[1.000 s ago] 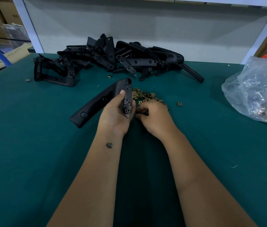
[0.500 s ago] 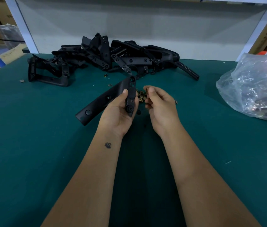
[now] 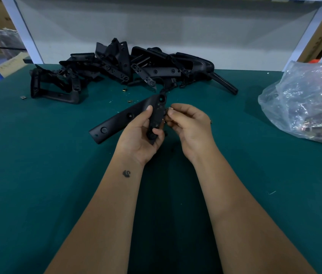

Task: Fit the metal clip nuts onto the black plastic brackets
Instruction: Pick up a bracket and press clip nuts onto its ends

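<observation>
A black plastic bracket (image 3: pixel 152 117) is gripped in the left hand (image 3: pixel 138 139) above the green table (image 3: pixel 37 175); a metal clip nut (image 3: pixel 169 109) is pinched in the right hand (image 3: pixel 189 125), touching the bracket's edge. The nut is best slid on squarely, with the bracket steadied. Half a second earlier, nut and bracket were held slightly apart. The bracket pile (image 3: pixel 120 68) is unchanged.

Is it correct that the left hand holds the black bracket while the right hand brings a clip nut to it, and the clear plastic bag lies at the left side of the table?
Not quite: the head view shows the clear plastic bag at the table's right side. The rest holds.
</observation>
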A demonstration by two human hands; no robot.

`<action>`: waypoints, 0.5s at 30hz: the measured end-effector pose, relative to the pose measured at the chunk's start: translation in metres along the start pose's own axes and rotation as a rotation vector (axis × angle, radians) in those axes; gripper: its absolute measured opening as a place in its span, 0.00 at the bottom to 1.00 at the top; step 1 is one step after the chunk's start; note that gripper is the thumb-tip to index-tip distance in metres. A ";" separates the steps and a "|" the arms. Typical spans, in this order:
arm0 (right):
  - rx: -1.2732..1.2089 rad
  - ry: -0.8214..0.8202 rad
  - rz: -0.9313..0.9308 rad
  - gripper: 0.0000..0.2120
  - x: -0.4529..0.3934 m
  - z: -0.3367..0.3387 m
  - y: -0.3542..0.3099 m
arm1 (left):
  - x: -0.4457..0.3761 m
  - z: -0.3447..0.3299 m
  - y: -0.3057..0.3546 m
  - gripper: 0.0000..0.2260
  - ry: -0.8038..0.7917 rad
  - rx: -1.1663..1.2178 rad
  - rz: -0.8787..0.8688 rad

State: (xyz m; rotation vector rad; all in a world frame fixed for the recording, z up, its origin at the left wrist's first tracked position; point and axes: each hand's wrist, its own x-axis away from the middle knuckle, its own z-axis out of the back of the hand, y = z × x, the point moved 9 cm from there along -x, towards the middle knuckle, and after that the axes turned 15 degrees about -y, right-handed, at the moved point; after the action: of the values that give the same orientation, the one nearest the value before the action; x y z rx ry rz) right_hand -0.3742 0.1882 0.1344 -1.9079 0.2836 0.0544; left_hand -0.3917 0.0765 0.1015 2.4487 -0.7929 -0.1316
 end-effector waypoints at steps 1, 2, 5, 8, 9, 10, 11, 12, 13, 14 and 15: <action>-0.019 -0.027 0.005 0.08 0.000 -0.002 -0.001 | 0.000 0.000 0.001 0.08 0.004 -0.019 0.000; -0.045 -0.056 0.012 0.09 -0.001 -0.004 -0.001 | 0.000 0.001 0.001 0.07 0.008 -0.038 -0.001; -0.088 -0.105 0.013 0.11 -0.001 -0.008 -0.001 | 0.000 0.000 0.000 0.05 0.002 -0.058 0.003; -0.096 -0.122 0.005 0.15 -0.002 -0.009 -0.001 | 0.000 0.000 0.001 0.05 -0.004 -0.069 0.006; -0.104 -0.121 0.006 0.16 -0.002 -0.009 -0.001 | -0.001 0.000 0.000 0.05 -0.004 -0.073 0.007; -0.117 -0.115 0.008 0.18 -0.001 -0.008 -0.001 | -0.001 0.000 0.000 0.05 -0.003 -0.073 0.008; -0.133 -0.103 0.011 0.19 -0.001 -0.007 -0.001 | -0.001 0.000 0.000 0.05 -0.001 -0.070 0.007; -0.152 -0.091 0.015 0.20 -0.001 -0.006 0.000 | -0.001 0.001 0.000 0.05 0.000 -0.065 0.005; -0.172 -0.080 0.020 0.21 0.000 -0.005 0.000 | -0.001 0.001 0.000 0.05 0.003 -0.060 0.004; -0.190 -0.074 0.025 0.22 0.000 -0.004 0.000 | 0.000 0.001 0.000 0.05 0.005 -0.056 0.002; -0.202 -0.071 0.027 0.23 -0.001 -0.003 0.000 | 0.000 0.001 0.001 0.05 0.007 -0.054 -0.001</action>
State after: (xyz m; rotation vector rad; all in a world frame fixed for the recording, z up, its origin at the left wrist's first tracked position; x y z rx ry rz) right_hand -0.3751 0.1857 0.1358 -2.0973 0.2642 0.1746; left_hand -0.3927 0.0755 0.1008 2.3977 -0.7755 -0.1426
